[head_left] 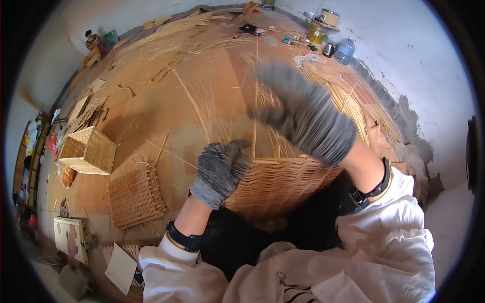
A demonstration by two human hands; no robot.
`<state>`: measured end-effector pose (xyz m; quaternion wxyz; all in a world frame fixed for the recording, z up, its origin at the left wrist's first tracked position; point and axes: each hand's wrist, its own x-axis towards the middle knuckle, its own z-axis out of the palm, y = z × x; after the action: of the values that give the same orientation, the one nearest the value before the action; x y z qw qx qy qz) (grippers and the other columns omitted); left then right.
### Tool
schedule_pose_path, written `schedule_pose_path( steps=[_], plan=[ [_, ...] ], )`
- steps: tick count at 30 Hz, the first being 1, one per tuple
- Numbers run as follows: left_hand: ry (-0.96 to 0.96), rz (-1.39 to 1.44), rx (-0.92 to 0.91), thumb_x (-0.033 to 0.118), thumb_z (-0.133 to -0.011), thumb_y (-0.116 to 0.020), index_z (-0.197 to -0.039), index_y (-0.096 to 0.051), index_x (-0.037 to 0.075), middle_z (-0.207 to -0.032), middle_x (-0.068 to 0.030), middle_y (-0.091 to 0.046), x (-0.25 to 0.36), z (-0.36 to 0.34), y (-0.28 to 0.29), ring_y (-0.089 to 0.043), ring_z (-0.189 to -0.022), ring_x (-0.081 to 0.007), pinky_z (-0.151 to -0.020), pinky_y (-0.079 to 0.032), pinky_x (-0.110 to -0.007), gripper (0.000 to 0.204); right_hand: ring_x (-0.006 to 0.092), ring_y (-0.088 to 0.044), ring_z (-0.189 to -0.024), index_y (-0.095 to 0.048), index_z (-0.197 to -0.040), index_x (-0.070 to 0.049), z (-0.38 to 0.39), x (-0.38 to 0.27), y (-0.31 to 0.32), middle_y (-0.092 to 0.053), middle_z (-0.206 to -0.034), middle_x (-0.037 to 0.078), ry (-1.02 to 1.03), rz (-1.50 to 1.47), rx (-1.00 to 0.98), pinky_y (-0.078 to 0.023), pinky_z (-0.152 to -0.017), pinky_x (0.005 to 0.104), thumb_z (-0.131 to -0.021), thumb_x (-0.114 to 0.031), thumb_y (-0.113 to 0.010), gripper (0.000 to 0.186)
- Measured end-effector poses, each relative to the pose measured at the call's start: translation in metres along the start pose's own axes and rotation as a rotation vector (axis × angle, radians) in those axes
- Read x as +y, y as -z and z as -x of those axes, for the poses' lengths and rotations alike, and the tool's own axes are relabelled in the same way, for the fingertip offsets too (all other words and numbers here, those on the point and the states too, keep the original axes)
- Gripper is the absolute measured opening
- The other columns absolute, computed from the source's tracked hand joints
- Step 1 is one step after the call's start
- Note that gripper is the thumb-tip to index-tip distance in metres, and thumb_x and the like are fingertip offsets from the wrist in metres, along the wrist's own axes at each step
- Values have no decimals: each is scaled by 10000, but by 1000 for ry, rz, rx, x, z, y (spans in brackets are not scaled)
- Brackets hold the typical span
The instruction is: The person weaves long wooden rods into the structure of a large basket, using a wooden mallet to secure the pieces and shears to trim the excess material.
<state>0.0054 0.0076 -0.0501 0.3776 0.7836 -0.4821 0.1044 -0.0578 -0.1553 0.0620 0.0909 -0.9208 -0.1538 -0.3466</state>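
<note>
A partly woven wicker basket (278,184) stands against my lap, with loose pale strands rising from its rim. My left hand (220,171), in a grey knit glove, is closed at the basket's left rim, its fingertips beside an upright strand (254,129). Above the right part of the rim hovers my right hand (308,113), gloved the same way and blurred by motion. Its thumb and fingers show a gap between them, and I make out nothing gripped there. The basket's inside is mostly hidden from me.
A finished square basket (98,151) lies on its side at left, near a flat woven panel (135,194). Long strands (194,22) cover the far floor. By the right wall stand a water jug (345,51) and a kettle (328,49). Another person (92,41) sits far left.
</note>
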Motion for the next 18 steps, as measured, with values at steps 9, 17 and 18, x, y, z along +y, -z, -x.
schedule_pose_path(
  steps=[9,17,18],
  plan=[
    [50,-2,349,210,-785,-414,-653,-543,79,-667,-113,-546,9,19,-19,-521,-609,-290,-580,-418,-375,226,222,-303,-1204,-338,-1244,-4,48,-8,-85,-298,-1303,160,-568,-541,-302,-288,-980,353,-777,-332,-553,609],
    [167,83,106,223,-780,-454,-702,-596,88,-619,-90,-500,17,64,20,-500,-625,-266,-571,-404,-358,211,186,-599,-642,-568,-897,-24,122,118,39,-603,-817,126,-1275,-1368,-527,-512,-547,254,-824,-294,-534,282],
    [173,99,116,211,-783,-465,-721,-601,78,-623,-94,-510,16,62,20,-504,-616,-271,-576,-411,-352,201,195,-598,-638,-578,-893,-21,141,132,35,-598,-831,154,-1325,-1441,-705,-513,-526,265,-823,-278,-536,270]
  ],
)
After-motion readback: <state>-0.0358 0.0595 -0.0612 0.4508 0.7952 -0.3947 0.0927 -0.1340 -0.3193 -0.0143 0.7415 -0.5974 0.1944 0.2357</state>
